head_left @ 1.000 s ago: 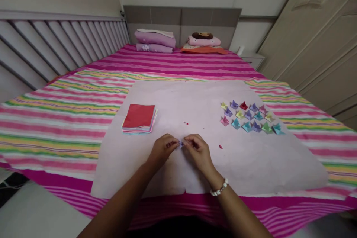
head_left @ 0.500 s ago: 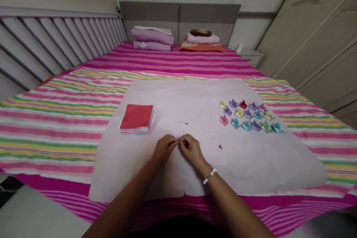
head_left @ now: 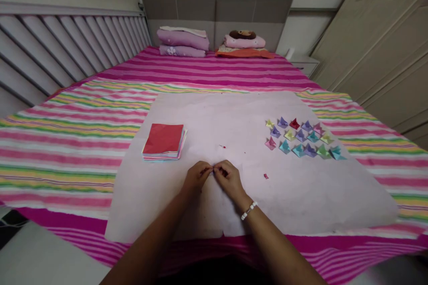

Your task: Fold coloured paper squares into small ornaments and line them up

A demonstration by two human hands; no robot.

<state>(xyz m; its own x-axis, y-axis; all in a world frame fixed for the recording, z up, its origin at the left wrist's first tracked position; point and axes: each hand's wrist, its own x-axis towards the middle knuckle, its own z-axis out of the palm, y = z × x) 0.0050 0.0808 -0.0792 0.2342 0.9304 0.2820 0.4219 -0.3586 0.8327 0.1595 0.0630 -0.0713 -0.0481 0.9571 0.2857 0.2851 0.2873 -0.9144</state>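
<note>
Left hand [head_left: 198, 176] and right hand [head_left: 228, 177] come together right at centre, thumbs and fingertips pinched tight, the two tips all but touching! Between them, gripped from both sides, sits a small paper piece [head_left: 213, 168], so covered by the fingers that its shape can't be told. A white beaded bracelet [head_left: 249, 210] rings the right wrist, down at five o'clock. Just beyond the hands, between twelve and one, lies a tiny red-ended pin-like item [head_left: 222, 146]; out at three, a crumpled red scrap [head_left: 265, 176]. Ten o'clock now: a stack of square papers [head_left: 163, 139], red on top, pale edges showing beneath. And at two o'clock, what a line-up: three rows of folded paper shapes [head_left: 298, 150] in yellow, purple, red, pink, blue and green! All of it rests on a pale sheet [head_left: 210, 113] over a striped bedspread [head_left: 76, 136]. Farther off, purple folded bedding [head_left: 183, 42] at eleven, headboard [head_left: 254, 11] at twelve.
</note>
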